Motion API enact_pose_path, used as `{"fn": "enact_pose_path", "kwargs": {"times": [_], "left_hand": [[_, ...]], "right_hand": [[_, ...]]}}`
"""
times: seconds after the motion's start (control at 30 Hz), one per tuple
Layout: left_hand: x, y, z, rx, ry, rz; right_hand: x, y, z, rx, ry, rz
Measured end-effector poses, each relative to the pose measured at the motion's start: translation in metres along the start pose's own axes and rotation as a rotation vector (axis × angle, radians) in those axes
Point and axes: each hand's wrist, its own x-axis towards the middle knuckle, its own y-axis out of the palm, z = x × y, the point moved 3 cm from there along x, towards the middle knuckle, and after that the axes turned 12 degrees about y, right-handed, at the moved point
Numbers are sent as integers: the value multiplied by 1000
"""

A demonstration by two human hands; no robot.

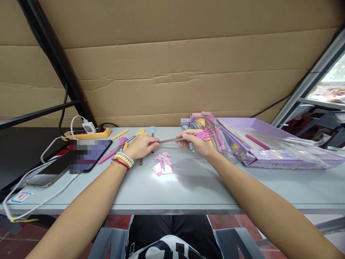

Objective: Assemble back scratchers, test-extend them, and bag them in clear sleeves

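A pink hand-shaped back scratcher (169, 140) with a metal rod is stretched level between my two hands above the table. My left hand (140, 146) is closed around its pink handle end. The fingers of my right hand (198, 144) pinch the rod near the pink hand-shaped head. Beside my left hand lie more back scratchers, one with a yellow head (140, 132), one with a blue head (153, 129) and one with a pink head (123, 141). Small pink printed cards (163, 165) lie on the table between my forearms.
Bagged back scratchers (220, 139) are piled behind my right hand. A purple box (246, 123) at right holds plastic bags and a pink handle (257, 141). At left are two phones, one being a dark phone (51, 172), white cables and a yellow power strip (100, 134). Cardboard (172, 72) stands behind.
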Motion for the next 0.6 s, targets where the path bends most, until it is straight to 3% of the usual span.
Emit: {"fn": "enact_pose_path", "kwargs": {"times": [0.6], "left_hand": [[0, -1, 2, -36, 54, -184]], "right_hand": [[6, -6, 3, 166, 86, 81]]}}
